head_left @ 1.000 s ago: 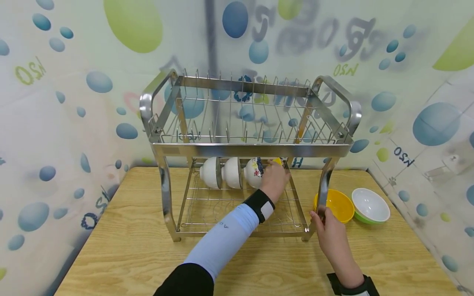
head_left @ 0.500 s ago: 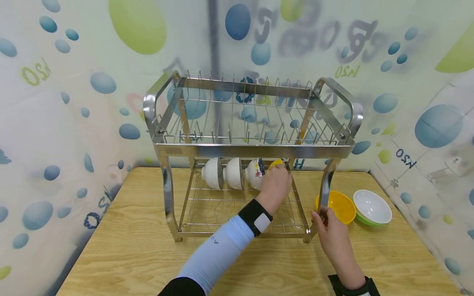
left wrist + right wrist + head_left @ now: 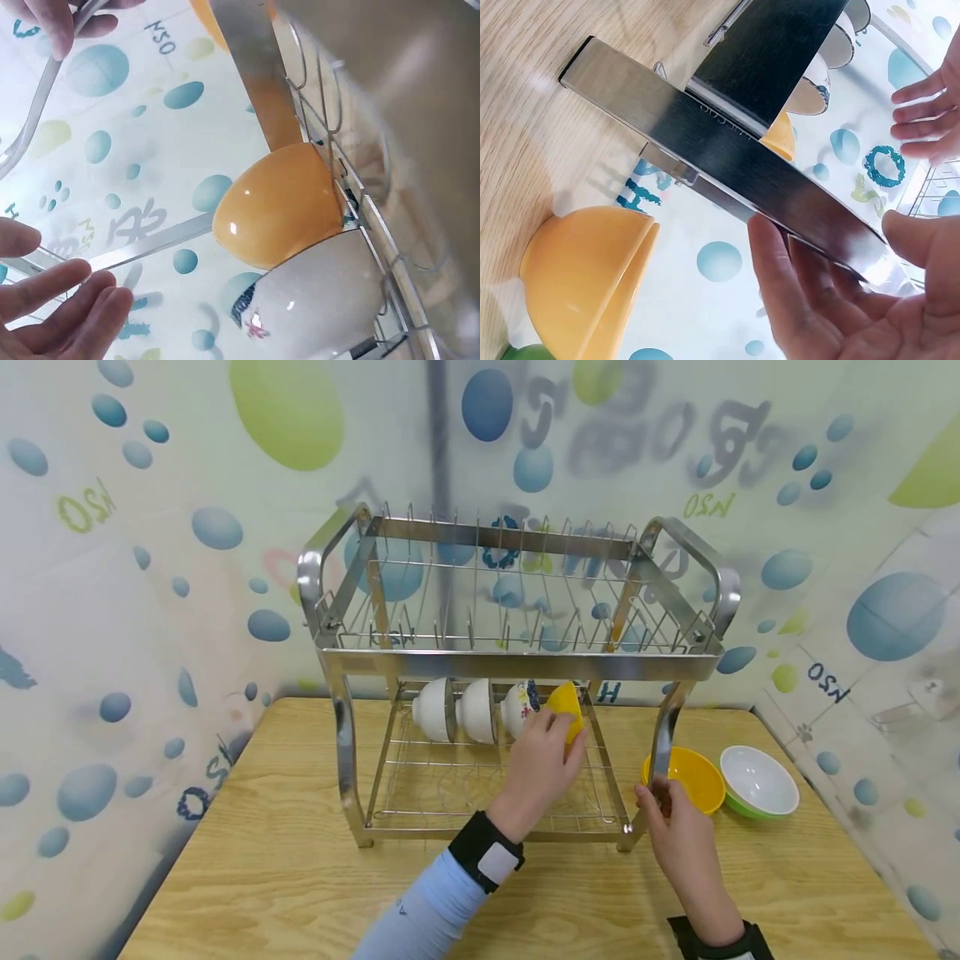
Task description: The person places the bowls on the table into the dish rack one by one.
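Note:
A two-tier metal dish rack (image 3: 517, 665) stands on the wooden table. On its lower tier, two white bowls, a floral white bowl (image 3: 514, 710) and a yellow bowl (image 3: 566, 700) stand on edge in a row. My left hand (image 3: 531, 768) is in front of the yellow bowl in the head view. In the left wrist view its loosely bent fingers (image 3: 56, 300) are apart from that bowl and hold nothing. My right hand (image 3: 855, 307) grips the rack's front right leg (image 3: 742, 172), thumb on one side and fingers on the other.
Right of the rack, yellow bowls (image 3: 696, 779) sit nested on the table, beside a bowl with a white inside and green outside (image 3: 757, 778). Thin upright wires line the upper tier (image 3: 487, 602). A patterned sheet (image 3: 150, 635) hangs behind the table.
My left hand has let go of the yellow bowl on the lower tier and drawn back toward the front left. The right hand stays on the rack leg.

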